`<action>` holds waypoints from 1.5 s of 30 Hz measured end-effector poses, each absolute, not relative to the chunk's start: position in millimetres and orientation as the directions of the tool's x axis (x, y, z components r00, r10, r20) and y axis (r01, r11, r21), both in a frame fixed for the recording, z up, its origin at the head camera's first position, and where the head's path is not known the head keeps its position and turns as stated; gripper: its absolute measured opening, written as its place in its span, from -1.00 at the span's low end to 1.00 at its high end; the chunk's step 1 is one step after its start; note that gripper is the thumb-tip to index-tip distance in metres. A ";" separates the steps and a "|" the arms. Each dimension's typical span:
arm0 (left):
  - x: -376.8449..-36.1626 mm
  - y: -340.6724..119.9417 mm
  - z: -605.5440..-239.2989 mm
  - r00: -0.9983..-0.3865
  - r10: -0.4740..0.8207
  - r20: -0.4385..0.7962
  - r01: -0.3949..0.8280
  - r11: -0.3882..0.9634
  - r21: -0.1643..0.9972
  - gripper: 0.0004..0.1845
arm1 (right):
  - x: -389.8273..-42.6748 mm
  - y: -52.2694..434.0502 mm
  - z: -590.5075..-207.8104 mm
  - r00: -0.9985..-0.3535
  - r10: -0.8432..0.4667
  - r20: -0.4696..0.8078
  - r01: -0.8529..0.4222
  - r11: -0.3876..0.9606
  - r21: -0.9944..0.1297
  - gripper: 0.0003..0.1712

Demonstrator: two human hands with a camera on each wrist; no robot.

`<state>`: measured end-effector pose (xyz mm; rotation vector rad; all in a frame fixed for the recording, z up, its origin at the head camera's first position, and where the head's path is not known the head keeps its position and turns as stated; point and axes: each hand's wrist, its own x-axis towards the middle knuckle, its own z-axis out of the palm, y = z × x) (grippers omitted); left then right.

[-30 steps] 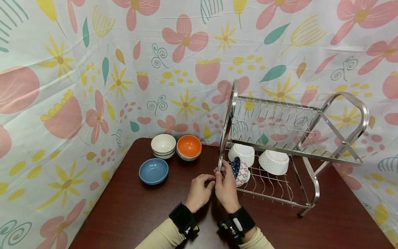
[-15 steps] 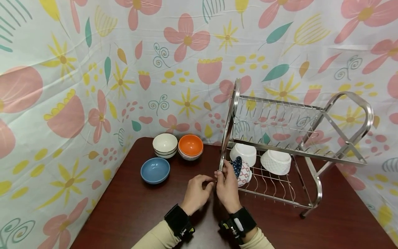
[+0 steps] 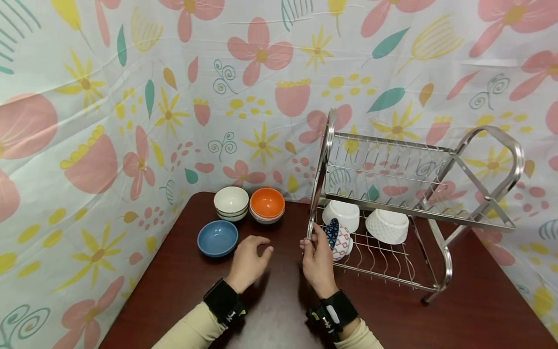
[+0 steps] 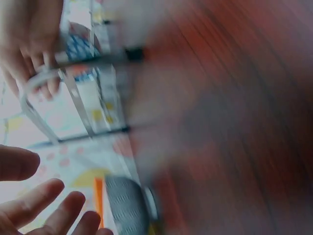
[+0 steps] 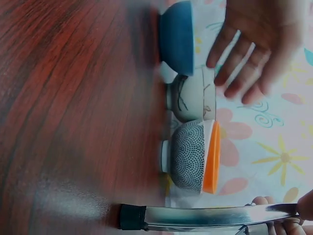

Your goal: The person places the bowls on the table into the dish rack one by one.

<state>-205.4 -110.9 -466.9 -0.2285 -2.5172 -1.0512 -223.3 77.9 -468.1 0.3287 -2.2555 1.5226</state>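
Observation:
My right hand (image 3: pixel 319 264) grips the left side frame of a two-tier metal dish rack (image 3: pixel 392 208); in the right wrist view its fingers (image 5: pixel 288 226) wrap the bar. Just behind that hand, a dark-blue patterned bowl (image 3: pixel 332 231) and a red-and-white patterned bowl (image 3: pixel 343 246) stand on edge in the lower tier. My left hand (image 3: pixel 246 265) is over the table with fingers loosely bent and nothing in them, nearest a shallow blue bowl (image 3: pixel 218 238). Behind are stacked white bowls (image 3: pixel 231 199) and an orange bowl (image 3: pixel 267 203) nested in a dotted one (image 5: pixel 187 155).
Two white bowls, one smooth (image 3: pixel 342 212) and one textured (image 3: pixel 387 228), lie upside down in the lower tier. The rack's upper tier spans above them. A flowered cloth (image 3: pixel 257 97) hangs behind and left of the dark wooden table (image 3: pixel 279 320).
My left hand has moved left, away from the rack's left side and towards the blue bowl, its fingers spreading. My right hand keeps its hold on the rack.

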 end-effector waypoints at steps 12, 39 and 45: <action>-214.3 -187.4 -476.8 -0.874 -0.132 0.468 0.195 0.786 0.586 -0.72 | -224.4 76.8 -469.5 -0.891 0.014 0.453 -0.421 0.349 -0.837 -0.43; -222.2 -251.6 -495.2 -0.943 -0.307 -0.129 -0.237 0.349 0.907 -0.49 | -222.5 79.0 -472.0 -0.890 0.011 0.456 -0.426 0.335 -0.840 -0.41; -221.8 -255.5 -497.2 -0.936 -0.293 -0.195 -0.257 0.192 0.947 -0.51 | -222.0 79.5 -470.9 -0.892 0.010 0.451 -0.423 0.332 -0.843 -0.42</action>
